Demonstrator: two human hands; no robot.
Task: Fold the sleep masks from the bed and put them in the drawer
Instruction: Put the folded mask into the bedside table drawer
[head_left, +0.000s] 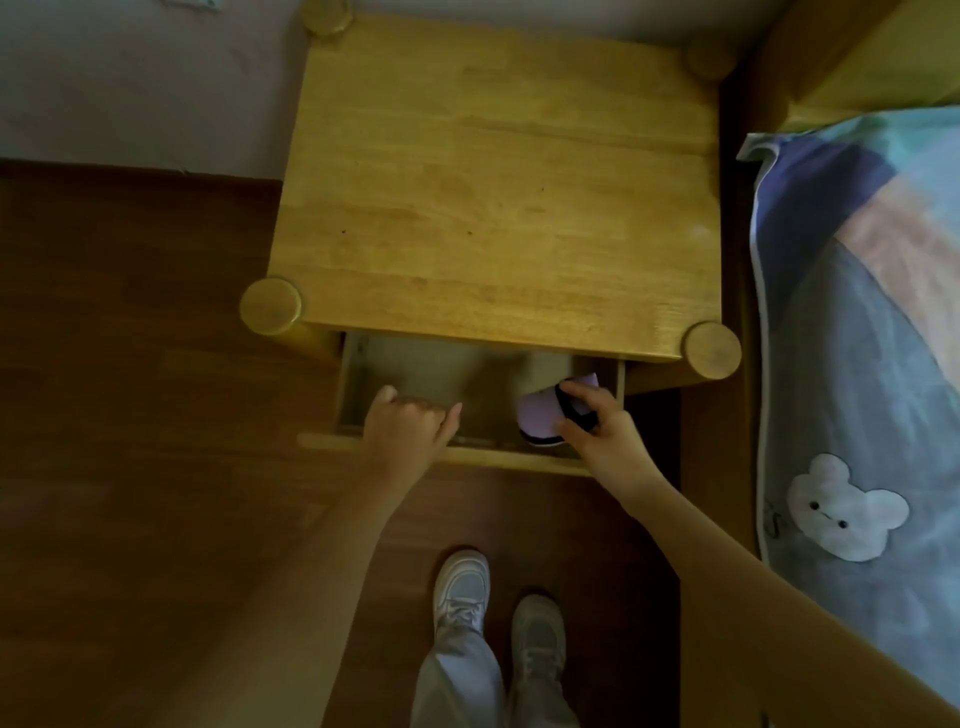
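The wooden nightstand's drawer (358, 374) is pulled open below the top. My left hand (408, 428) curls over the drawer's front edge, fingers bent, holding the drawer front. My right hand (597, 421) reaches into the right part of the drawer and grips a folded lilac sleep mask (540, 415) with a black strap and dark underside. The mask sits low inside the drawer near its front right corner. The drawer's left and middle floor looks bare; its back is hidden under the tabletop.
The nightstand top (493, 208) has round corner posts. The bed (857, 364), with a blue and pink cover and a white bear patch, lies close on the right. Dark wood floor (130, 415) is on the left; my shoes (462, 587) stand below the drawer.
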